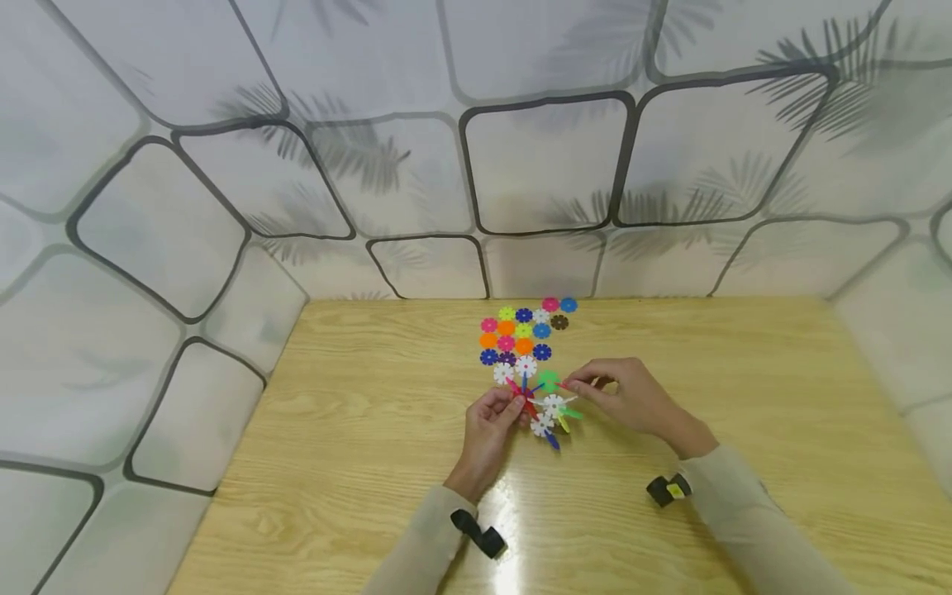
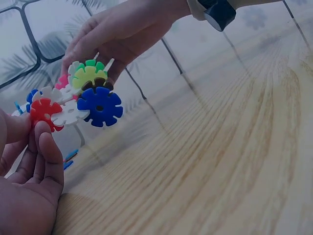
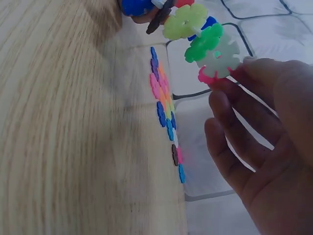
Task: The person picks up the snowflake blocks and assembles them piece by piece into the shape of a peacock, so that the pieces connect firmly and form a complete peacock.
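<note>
My left hand (image 1: pixel 485 434) holds a cluster of interlocked plastic snowflake discs (image 1: pixel 553 405), its thumb and fingers pinching it at a red disc (image 2: pixel 45 112). White, blue, yellow, green and brown discs show elsewhere on the cluster. On the far side, my right hand (image 1: pixel 635 399) pinches a pink snowflake disc (image 3: pixel 208 77) between thumb and fingers. This pink disc overlaps a white disc (image 3: pixel 222 58) of the cluster in the right wrist view, close beside a green one (image 3: pixel 204 43). The cluster is held up off the wooden table (image 2: pixel 195 186).
Loose snowflake discs (image 1: pixel 506 328) in pink, orange, yellow, blue, white and brown lie flat in rough rows beyond the hands. Behind the table's back edge rises a patterned wall covering (image 1: pixel 546 165). Each wrist wears a black strap-mounted device (image 1: pixel 487 541).
</note>
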The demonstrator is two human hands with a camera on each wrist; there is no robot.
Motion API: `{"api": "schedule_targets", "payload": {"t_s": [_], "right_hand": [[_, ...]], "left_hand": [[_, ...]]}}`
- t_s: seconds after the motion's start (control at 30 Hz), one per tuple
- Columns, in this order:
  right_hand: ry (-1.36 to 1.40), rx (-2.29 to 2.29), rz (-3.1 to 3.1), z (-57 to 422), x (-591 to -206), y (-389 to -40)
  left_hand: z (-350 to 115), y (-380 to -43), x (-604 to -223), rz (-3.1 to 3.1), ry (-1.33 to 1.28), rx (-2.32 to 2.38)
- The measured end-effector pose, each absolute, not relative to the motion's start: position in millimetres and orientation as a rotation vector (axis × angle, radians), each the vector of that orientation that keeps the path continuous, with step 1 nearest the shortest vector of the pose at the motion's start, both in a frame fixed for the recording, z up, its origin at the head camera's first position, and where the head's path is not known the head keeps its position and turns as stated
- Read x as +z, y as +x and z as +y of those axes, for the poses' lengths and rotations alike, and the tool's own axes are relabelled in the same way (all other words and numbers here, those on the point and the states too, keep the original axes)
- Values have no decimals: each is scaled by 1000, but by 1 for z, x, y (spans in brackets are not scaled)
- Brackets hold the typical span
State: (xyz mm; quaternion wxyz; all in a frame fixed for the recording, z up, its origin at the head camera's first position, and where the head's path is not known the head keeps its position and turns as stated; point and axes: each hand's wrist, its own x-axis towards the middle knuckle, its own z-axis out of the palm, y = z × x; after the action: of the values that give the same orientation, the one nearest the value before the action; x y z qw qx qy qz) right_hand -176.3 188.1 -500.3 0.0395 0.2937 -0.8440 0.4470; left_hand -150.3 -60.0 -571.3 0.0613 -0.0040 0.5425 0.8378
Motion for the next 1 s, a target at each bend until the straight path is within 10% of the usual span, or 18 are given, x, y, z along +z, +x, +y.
{"api": "schedule_targets", "payload": {"t_s": [0.63,1.0], "right_hand": [[459,1114,-2987,174,-541,-264],[467,904,-3017,161,-530,-258]], "left_hand": [[-58,-148,-568,1558,-90,2565],[-58,-148,-564,1585,-56,2559]]}}
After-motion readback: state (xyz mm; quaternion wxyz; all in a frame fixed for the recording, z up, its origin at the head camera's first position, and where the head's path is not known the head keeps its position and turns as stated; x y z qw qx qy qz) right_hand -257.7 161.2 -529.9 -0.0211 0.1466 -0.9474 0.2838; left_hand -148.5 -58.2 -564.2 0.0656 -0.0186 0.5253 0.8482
